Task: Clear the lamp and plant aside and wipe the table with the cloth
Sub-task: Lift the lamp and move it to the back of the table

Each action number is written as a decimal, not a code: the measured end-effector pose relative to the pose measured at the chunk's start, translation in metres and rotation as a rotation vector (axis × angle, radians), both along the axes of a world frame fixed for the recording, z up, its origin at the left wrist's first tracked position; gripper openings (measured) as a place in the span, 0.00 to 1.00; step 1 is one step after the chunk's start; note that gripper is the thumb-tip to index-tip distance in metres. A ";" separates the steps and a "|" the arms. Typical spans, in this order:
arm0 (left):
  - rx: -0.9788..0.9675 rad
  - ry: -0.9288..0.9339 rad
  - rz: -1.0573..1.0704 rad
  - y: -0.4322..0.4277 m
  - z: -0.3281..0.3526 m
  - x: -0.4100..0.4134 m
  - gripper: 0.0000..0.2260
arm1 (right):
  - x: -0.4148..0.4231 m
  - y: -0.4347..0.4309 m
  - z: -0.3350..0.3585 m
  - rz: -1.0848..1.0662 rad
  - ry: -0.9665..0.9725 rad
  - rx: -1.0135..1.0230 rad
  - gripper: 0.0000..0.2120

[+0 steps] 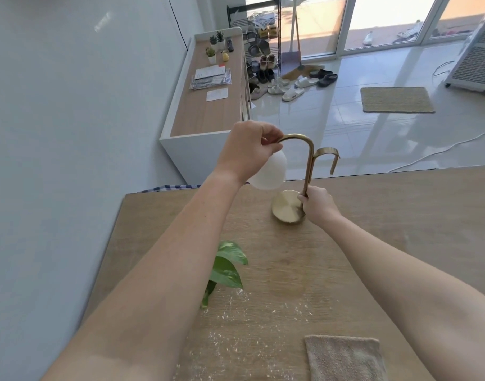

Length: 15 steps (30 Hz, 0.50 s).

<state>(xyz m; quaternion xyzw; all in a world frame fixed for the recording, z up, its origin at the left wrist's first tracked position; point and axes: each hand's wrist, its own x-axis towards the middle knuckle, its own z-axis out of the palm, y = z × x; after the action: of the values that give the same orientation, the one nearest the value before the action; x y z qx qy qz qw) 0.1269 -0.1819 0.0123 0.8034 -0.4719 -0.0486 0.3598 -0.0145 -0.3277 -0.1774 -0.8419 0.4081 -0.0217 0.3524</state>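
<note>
While both arms are reaching out over the wooden table (359, 243), the person is gripping the brass lamp (308, 166) with 2 hands. The left hand (246, 152) is closing its fingers (271, 133) around the curved top of the lamp's arm, just above the white globe shade (271, 174), which is hanging partly hidden behind the wrist. The right hand (318, 206) is wrapping its fingers tightly around the lower part of the upright stem, just above the round brass base (286, 207). That base is sitting near the far edge of the table and looking slightly tilted, though whether it is fully touching the wood I cannot tell. A 2nd brass hook (327, 156) is branching off the stem toward the right.

Nearer the camera, the plant (227, 268) is showing its green leaves beside the left forearm, its pot hidden. Pale crumbs (244, 314) are lying scattered across the near part of the tabletop. The beige cloth (345, 358) is lying flat at the near right, apart from both hands.
</note>
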 end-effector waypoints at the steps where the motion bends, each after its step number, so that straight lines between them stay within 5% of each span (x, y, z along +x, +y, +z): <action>1: -0.003 0.001 0.002 -0.001 -0.001 0.002 0.09 | 0.002 0.000 -0.001 0.004 0.004 0.000 0.10; 15: -0.031 0.018 0.024 0.002 -0.015 0.007 0.09 | 0.004 0.003 -0.008 -0.013 0.012 0.070 0.11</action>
<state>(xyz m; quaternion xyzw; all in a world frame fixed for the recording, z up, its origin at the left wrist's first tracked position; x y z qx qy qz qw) 0.1335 -0.1803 -0.0024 0.8027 -0.4599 -0.0439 0.3771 -0.0105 -0.3250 -0.1858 -0.8264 0.4163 -0.0046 0.3792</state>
